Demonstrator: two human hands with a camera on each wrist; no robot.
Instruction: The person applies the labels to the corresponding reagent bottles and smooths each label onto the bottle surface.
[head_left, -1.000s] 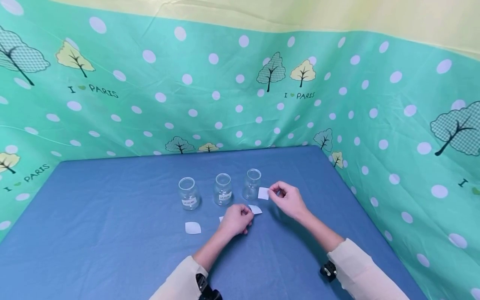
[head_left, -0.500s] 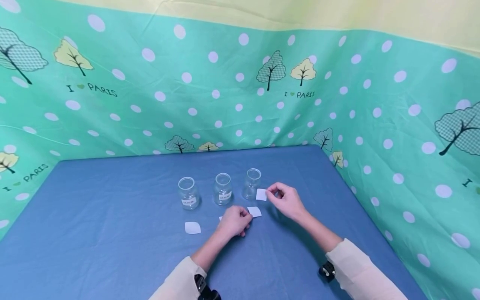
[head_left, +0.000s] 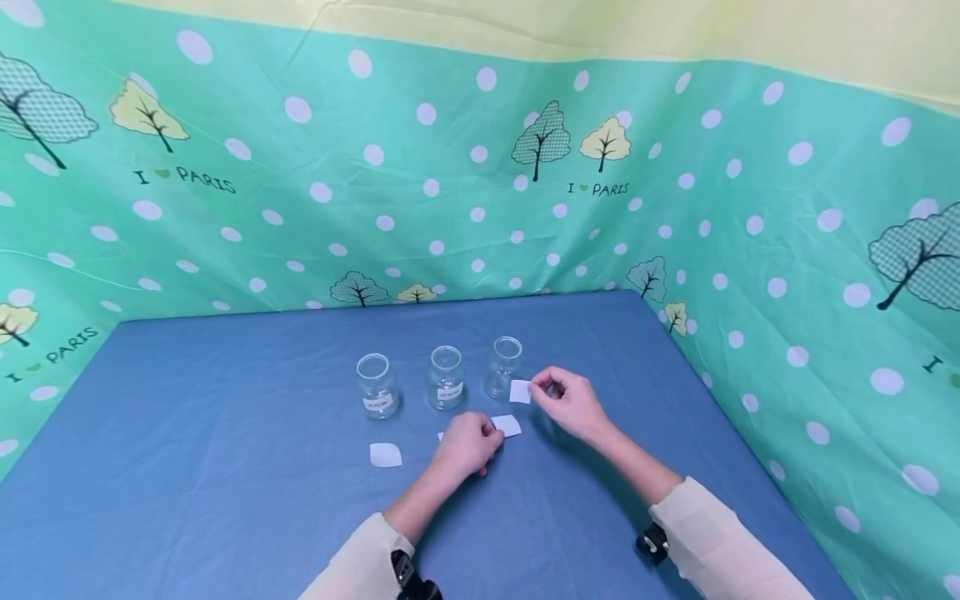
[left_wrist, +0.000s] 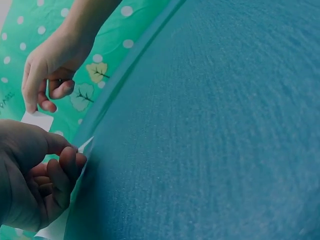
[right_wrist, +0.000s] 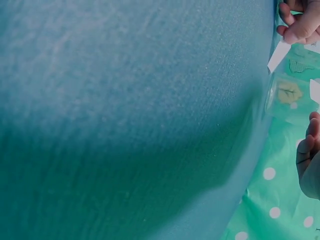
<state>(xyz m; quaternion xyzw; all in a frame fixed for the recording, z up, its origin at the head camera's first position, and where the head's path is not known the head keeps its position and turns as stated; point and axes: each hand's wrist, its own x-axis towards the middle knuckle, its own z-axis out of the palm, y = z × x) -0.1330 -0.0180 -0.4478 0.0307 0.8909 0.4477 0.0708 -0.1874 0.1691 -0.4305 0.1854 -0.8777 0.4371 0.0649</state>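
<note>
My right hand (head_left: pixel 573 404) pinches a small square white label (head_left: pixel 521 392) by its right edge, beside the lower part of the right-hand glass jar (head_left: pixel 503 367). That jar shows bare glass. Just in front of it, my left hand (head_left: pixel 468 442) holds a white paper piece (head_left: pixel 507 426) between thumb and fingertips, low over the table. In the left wrist view this paper (left_wrist: pixel 86 144) shows as a thin sliver at the fingertips. The middle jar (head_left: pixel 446 379) and the left jar (head_left: pixel 377 386) stand upright, each with a printed white label on its front.
A curled white paper piece (head_left: pixel 386 455) lies in front of the left jar. Another white scrap (head_left: pixel 442 437) is mostly hidden behind my left hand. A blue cloth covers the table (head_left: pixel 225 467); a green dotted curtain (head_left: pixel 427 183) closes off its back and sides.
My right hand has moved slightly left and down, bringing the label closer to the right-hand jar. The paper in my left hand has shifted a little left and toward me.
</note>
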